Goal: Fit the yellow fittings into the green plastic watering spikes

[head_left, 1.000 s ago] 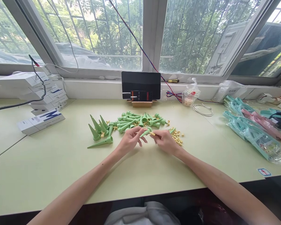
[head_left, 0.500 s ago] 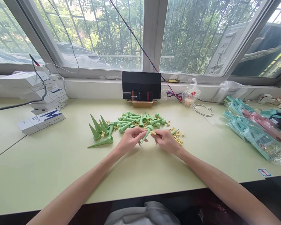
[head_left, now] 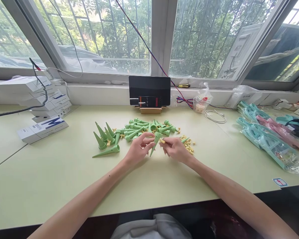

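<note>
Between the fingers of my left hand (head_left: 139, 147) is a green plastic watering spike (head_left: 155, 143), its wide collar up and its point angled down toward me. My right hand (head_left: 175, 148) pinches a small yellow plug (head_left: 161, 140) close to the right side of the spike's collar. Whether plug and spike touch, I cannot tell. Behind my hands lies a heap of green spikes (head_left: 134, 125). Several more spikes (head_left: 101, 133) stand point-up to the left, with one spike (head_left: 107, 151) lying in front of them. Loose yellow plugs (head_left: 188, 146) are piled beside my right hand.
A phone (head_left: 149, 101) leans on a dark tablet (head_left: 149, 85) at the back. White boxes (head_left: 43, 128) are on the left. Teal plastic pieces in clear bags (head_left: 269, 141) lie at right. A white cable (head_left: 215, 117) is coiled near a plastic bag (head_left: 201, 99).
The green spike has turned a little more upright in my left hand, and the left fingers have shifted on it. My right hand keeps the yellow plug nearby.
</note>
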`<control>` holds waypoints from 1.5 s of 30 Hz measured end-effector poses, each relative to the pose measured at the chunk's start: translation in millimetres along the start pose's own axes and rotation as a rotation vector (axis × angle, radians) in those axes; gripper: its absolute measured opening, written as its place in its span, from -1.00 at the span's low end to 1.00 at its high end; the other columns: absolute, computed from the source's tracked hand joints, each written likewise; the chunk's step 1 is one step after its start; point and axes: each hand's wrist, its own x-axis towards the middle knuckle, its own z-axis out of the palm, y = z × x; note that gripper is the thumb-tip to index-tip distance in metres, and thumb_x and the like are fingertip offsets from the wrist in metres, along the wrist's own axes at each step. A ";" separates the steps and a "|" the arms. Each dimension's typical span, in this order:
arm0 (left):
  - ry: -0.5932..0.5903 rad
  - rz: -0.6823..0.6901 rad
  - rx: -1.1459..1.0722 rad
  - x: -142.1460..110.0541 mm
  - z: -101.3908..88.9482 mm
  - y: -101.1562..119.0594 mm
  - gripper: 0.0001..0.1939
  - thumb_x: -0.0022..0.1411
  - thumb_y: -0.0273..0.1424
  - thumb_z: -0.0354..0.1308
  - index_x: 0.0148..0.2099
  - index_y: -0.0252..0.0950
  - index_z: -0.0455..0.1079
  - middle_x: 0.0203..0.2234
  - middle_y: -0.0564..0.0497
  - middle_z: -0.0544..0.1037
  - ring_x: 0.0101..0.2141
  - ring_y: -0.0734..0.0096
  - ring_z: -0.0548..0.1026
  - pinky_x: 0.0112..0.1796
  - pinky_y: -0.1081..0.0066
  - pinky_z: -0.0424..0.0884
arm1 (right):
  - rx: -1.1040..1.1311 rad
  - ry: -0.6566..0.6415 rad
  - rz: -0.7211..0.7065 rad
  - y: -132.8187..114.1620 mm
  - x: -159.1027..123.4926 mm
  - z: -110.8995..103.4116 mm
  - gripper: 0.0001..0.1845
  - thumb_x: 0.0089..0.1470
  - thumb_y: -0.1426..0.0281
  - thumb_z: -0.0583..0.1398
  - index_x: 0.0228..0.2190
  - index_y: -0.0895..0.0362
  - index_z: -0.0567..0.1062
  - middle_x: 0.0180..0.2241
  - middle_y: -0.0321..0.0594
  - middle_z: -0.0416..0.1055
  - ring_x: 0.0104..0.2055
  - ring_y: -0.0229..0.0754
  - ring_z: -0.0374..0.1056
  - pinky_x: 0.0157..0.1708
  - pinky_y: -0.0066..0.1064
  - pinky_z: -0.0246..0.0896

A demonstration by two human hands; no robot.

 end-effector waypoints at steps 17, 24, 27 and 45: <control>0.078 0.191 0.313 -2.1 3.6 -2.4 -0.48 0.30 -0.30 0.17 0.27 -0.22 0.23 -0.23 -0.09 0.67 -0.17 0.17 0.64 -0.31 0.37 0.55 | 0.429 -0.127 0.175 -9.9 -1.7 4.7 -0.57 0.13 0.06 0.22 -0.51 0.18 0.43 -0.71 -0.37 0.30 -0.74 -0.37 0.15 -0.73 -0.50 0.02; 0.151 0.210 0.295 -4.2 6.6 -5.5 -0.58 0.28 -0.29 0.20 0.16 -0.22 0.30 -0.31 -0.06 0.66 -0.17 0.12 0.64 -0.46 0.42 0.56 | 0.588 -0.161 0.238 -8.7 -0.3 3.7 -0.57 0.12 0.08 0.24 -0.51 0.19 0.43 -0.71 -0.37 0.30 -0.73 -0.38 0.15 -0.73 -0.51 0.01; 0.168 0.265 0.289 -4.4 8.2 -7.4 -0.63 0.29 -0.29 0.18 0.12 -0.21 0.31 -0.30 -0.04 0.65 -0.19 0.16 0.64 -0.47 0.43 0.58 | 0.643 -0.185 0.270 -6.7 0.5 3.7 -0.58 0.11 0.08 0.25 -0.51 0.20 0.45 -0.71 -0.37 0.30 -0.72 -0.38 0.14 -0.73 -0.52 0.00; 0.165 0.217 0.352 -2.8 2.1 3.2 -0.60 0.37 -0.16 0.03 0.15 -0.24 0.25 -0.34 -0.04 0.62 -0.11 0.16 0.60 -0.18 0.28 0.52 | 0.255 -0.018 0.122 -7.8 -2.0 9.9 -0.62 0.24 0.16 0.11 -0.52 0.13 0.34 -0.69 -0.37 0.26 -0.71 -0.34 0.11 -0.66 -0.46 -0.01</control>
